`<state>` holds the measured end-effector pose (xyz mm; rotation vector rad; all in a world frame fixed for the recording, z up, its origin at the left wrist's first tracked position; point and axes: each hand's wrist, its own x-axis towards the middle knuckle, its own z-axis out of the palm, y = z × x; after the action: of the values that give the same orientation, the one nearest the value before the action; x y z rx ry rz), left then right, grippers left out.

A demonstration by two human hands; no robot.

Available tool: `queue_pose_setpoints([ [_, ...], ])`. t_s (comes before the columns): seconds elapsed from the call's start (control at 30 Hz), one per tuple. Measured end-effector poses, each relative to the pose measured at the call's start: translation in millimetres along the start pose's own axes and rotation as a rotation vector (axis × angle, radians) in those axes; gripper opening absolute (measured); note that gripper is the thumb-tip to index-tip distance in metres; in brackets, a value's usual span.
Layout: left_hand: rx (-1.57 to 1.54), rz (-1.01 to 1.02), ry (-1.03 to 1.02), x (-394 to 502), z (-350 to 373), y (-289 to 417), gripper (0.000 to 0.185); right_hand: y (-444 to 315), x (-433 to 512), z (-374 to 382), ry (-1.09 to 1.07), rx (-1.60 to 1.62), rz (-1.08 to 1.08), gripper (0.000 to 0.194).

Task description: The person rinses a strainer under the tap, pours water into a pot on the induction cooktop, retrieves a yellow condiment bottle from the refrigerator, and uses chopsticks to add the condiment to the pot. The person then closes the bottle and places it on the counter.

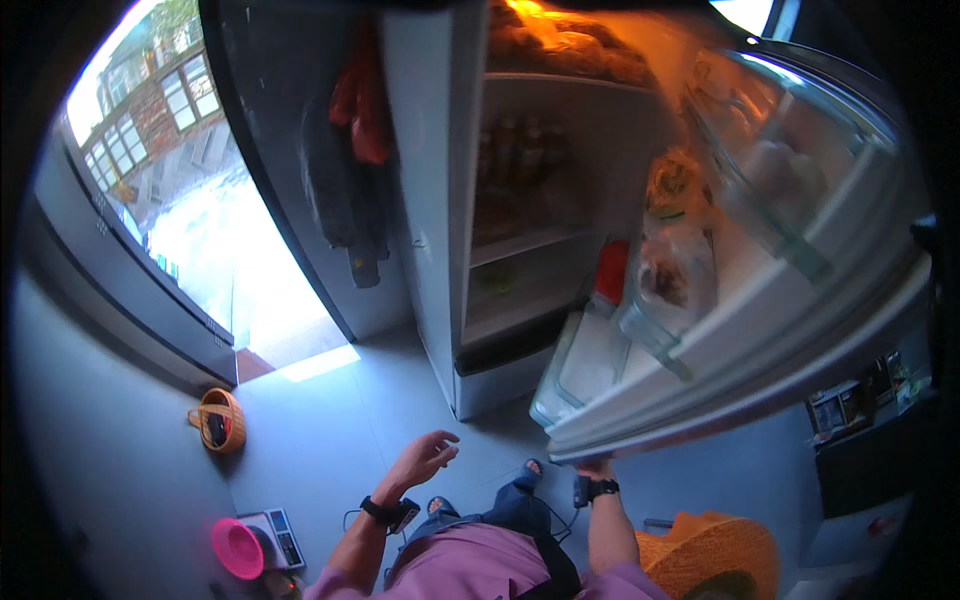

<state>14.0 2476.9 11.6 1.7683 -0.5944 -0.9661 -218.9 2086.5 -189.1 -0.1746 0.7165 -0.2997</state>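
A refrigerator stands open before me, its door [720, 352] swung out to the right. My right hand [596, 469] is at the door's lower edge, its fingers mostly hidden behind it, so its grip cannot be made out. My left hand [429, 455] hangs in the air left of the door, fingers apart and holding nothing. Clear door shelves bear bagged food [675, 270] and a red-topped container [613, 271]. Inside the lit compartment, bottles [525, 146] stand on a dim shelf, with bagged items [577, 49] above them.
An open doorway [225, 255] lies at the left, with a wicker basket [234, 424] near it. A pink bowl [238, 548] and a scale [283, 538] are at lower left. Red bags [361, 112] hang beside the refrigerator. An orange woven item [705, 551] is at lower right.
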Motion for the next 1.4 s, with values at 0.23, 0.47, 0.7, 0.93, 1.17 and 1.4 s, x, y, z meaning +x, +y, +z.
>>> queue_pose_setpoints([
  [0.23,-0.035,0.289,0.094,107.6,6.0,69.1,0.033,-89.5,-48.3,-107.0,0.192,0.272,-0.115,0.056],
  [0.47,-0.074,0.401,0.233,240.7,9.4,105.5,0.032,-182.5,-53.9,-177.2,0.044,0.108,-0.222,0.057],
  [0.7,-0.201,0.58,0.476,341.7,-8.5,126.2,0.03,-221.1,-97.5,-103.2,0.533,-0.321,-0.528,0.064],
  [0.93,0.715,0.455,0.814,423.3,-88.8,200.5,0.037,-246.3,-82.3,-100.7,0.611,-0.245,-0.615,0.06],
  [1.17,0.303,0.529,0.9,479.7,-111.2,230.4,0.035,-269.9,-48.7,-156.5,0.656,-0.456,-0.704,0.056],
  [1.4,0.543,0.701,0.884,549.2,-153.0,264.1,0.04,-298.0,-42.2,-223.4,1.027,-2.245,-0.671,0.052],
])
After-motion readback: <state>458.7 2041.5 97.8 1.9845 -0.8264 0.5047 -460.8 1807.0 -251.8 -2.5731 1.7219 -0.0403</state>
